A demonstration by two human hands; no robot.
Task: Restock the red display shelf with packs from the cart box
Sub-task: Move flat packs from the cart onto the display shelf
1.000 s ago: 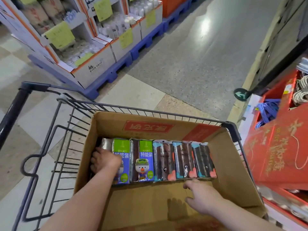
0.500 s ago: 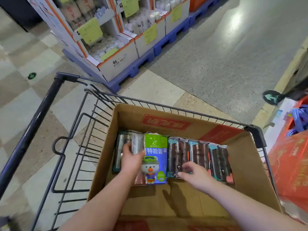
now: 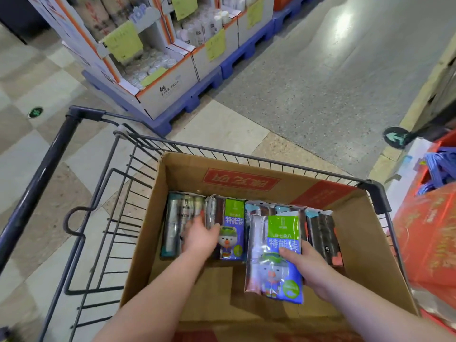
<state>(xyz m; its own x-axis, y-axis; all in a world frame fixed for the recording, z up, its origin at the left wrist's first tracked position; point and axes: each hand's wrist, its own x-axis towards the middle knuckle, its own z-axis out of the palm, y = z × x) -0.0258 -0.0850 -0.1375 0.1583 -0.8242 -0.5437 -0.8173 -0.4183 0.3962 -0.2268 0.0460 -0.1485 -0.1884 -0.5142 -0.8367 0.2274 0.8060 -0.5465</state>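
An open cardboard box [image 3: 355, 238] sits in a dark wire cart [image 3: 103, 218]. A row of packs lies along its far side. My right hand [image 3: 308, 270] grips a green-and-blue pack with a cartoon figure [image 3: 276, 257], lifted above the row. My left hand [image 3: 199, 236] reaches down onto a second green-and-blue pack [image 3: 230, 230], fingers at its left edge beside a silver pack [image 3: 176, 225]. Dark packs with teal tops [image 3: 323, 233] lie to the right. The red display shelf [image 3: 429, 230] stands at the right edge.
The cart handle [image 3: 37, 188] runs along the left. White display boxes on blue pallets [image 3: 172, 77] stand ahead on the left. Blue cords [image 3: 441, 171] lie in a red shelf compartment. Grey floor stretches ahead.
My right hand has taken one green-and-blue pack and lifted it out of the row toward me. My left hand moved from the silver pack onto the neighbouring green-and-blue pack.
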